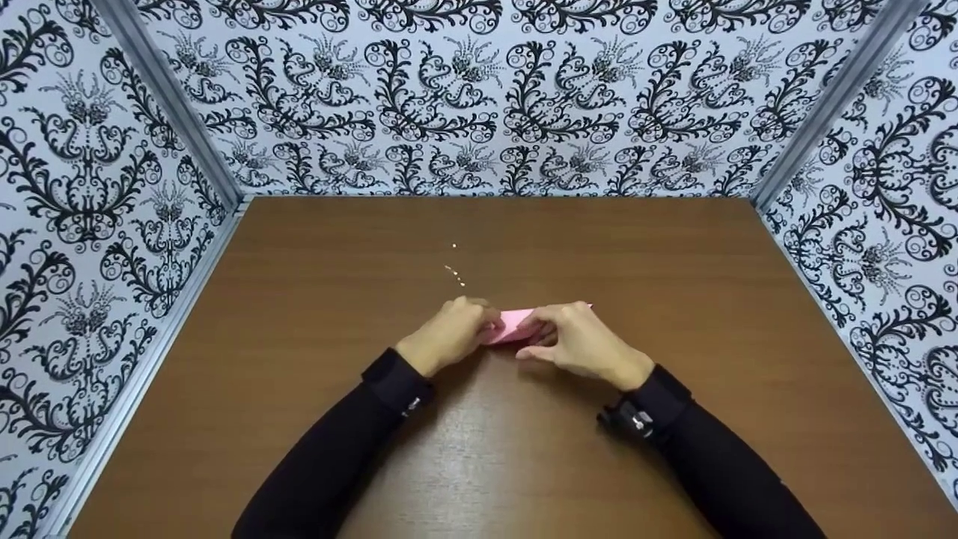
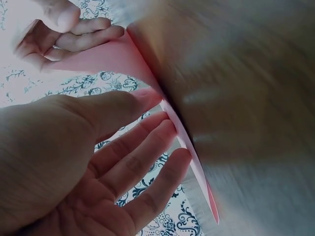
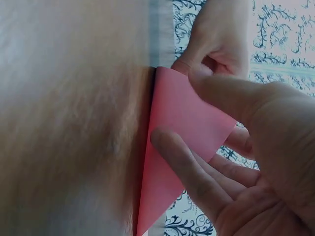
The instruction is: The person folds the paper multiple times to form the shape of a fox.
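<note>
- Black sleeves come in from six o'clock, both wrists meeting at the centre of the brown wooden table (image 1: pixel 673 262).
- Left hand (image 1: pixel 449 333) sits at about nine o'clock of the pink paper (image 1: pixel 515 323); the head view shows its fingers curled in, and the left wrist view has the thumb and fingertips (image 2: pixel 147 101) against the paper's folded edge, so it reads as pinching the sheet.
- Right hand (image 1: pixel 576 340) is at three o'clock of the paper, thumb on top and index finger (image 3: pixel 182 157) laid across the pink face: a pinch grip here too.
- The paper itself lies low on the table between the two hands, folded to a long point in the wrist views.
- My read for a clean crease: keep the left pinch planted as the anchor, line up the edges first, then slide the right fingertip along the fold in one firm stroke, paper flat on the wood.
- Further out at twelve o'clock, small pale specks (image 1: pixel 455 273) dot the table.
- Beyond, black-and-white scrollwork walls (image 1: pixel 479 97) box it in.
</note>
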A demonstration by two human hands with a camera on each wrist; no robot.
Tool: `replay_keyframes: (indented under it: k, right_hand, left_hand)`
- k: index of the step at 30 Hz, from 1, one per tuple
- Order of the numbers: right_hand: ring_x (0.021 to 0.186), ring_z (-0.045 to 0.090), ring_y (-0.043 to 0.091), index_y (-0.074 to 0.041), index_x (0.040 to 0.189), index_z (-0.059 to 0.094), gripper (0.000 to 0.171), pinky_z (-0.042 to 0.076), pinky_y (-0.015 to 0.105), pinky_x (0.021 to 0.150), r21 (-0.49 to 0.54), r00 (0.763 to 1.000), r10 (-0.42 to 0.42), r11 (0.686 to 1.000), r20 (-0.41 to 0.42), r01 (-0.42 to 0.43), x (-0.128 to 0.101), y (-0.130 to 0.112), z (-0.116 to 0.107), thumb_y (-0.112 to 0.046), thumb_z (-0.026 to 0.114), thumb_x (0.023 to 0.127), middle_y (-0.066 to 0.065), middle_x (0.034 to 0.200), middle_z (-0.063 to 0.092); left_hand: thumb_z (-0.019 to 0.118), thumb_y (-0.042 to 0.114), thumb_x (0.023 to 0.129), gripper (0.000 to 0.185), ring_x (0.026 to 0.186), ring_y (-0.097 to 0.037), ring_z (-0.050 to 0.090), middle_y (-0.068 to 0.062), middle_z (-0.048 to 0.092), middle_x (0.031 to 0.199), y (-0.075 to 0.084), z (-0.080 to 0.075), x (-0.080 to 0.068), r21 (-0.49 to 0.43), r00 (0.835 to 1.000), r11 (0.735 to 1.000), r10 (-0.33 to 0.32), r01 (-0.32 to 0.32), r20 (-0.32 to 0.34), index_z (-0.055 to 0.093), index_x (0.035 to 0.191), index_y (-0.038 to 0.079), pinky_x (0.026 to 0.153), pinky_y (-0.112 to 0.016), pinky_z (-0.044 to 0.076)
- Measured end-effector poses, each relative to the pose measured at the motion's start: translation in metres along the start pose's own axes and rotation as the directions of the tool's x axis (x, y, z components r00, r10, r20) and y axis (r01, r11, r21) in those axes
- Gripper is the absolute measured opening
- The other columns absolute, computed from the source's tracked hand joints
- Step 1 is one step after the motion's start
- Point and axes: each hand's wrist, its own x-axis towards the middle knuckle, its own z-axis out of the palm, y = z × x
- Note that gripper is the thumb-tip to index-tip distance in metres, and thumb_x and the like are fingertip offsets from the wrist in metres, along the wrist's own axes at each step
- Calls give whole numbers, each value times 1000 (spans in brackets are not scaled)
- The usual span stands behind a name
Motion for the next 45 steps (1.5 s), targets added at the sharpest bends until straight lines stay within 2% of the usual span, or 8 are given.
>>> replay_keyframes:
  k: [7, 11, 17, 21, 27, 30, 36, 45]
  right_hand:
    - [69, 83, 12, -3, 117, 82, 14, 66, 23, 64, 83, 984, 172, 982, -41, -168, 11, 5, 0, -16, 76, 116, 11, 92, 89]
    - [57, 74, 8, -5, 117, 87, 13, 59, 23, 54, 74, 961, 274, 960, -27, -271, 20, 6, 3, -16, 79, 115, 8, 87, 86]
    - [75, 75, 14, -8, 107, 91, 11, 58, 30, 74, -86, 952, 301, 948, -61, -305, 36, 12, 11, -19, 87, 109, 7, 97, 89]
    - [83, 75, 18, -9, 99, 89, 12, 59, 36, 80, -126, 942, 326, 934, -80, -334, 45, 15, 14, -19, 90, 105, 6, 95, 88]
    - [76, 69, 13, -13, 92, 88, 14, 55, 31, 75, -119, 922, 379, 915, -82, -387, 46, 17, 18, -19, 91, 103, 1, 87, 84]
    - [78, 72, 13, -13, 94, 88, 12, 57, 31, 76, -107, 913, 399, 908, -80, -406, 44, 16, 19, -19, 92, 103, 2, 88, 85]
    - [86, 79, 19, -11, 103, 87, 8, 63, 38, 83, -112, 907, 414, 900, -82, -421, 41, 14, 20, -18, 92, 103, 5, 95, 87]
    - [91, 80, 21, -12, 107, 86, 9, 62, 41, 85, -108, 914, 396, 909, -84, -404, 41, 16, 21, -18, 92, 103, 5, 98, 87]
  left_hand:
    - [77, 0, 110, 10, 104, -36, 87, -16, 87, 110, -2, -2, 3, 14, 1000, 1000, -6, 6, 6, 87, 110, 3, 94, -52, 73]
    - [74, 3, 113, 10, 99, -36, 86, -14, 86, 104, -2, 0, 3, -18, 1000, 1000, -25, 25, 0, 82, 107, 3, 90, -55, 72]
    - [68, 6, 117, 10, 99, -43, 87, -20, 85, 105, -1, 2, 4, -16, 999, 1000, -23, 22, -37, 72, 115, -3, 84, -59, 72]
    - [72, 4, 114, 16, 103, -46, 87, -23, 86, 112, -1, 1, 3, 10, 999, 1000, -18, 19, -40, 67, 126, -5, 88, -58, 73]
    - [75, 4, 113, 10, 93, -42, 85, -20, 82, 102, 0, 3, 1, 10, 999, 1000, 17, -16, -35, 71, 117, -4, 79, -56, 72]
    - [76, 5, 113, 7, 94, -39, 85, -20, 82, 104, 1, 4, 1, 3, 999, 999, 33, -33, -31, 78, 112, -2, 82, -55, 72]
    - [80, 10, 112, 14, 106, -40, 86, -20, 84, 117, 4, 2, -1, 4, 1000, 1000, -10, 10, 20, 88, 121, 3, 92, -54, 73]
    - [84, 12, 109, 14, 106, -39, 87, -19, 85, 117, 4, 2, -1, -4, 999, 1000, -30, 30, 26, 89, 119, 4, 91, -53, 74]
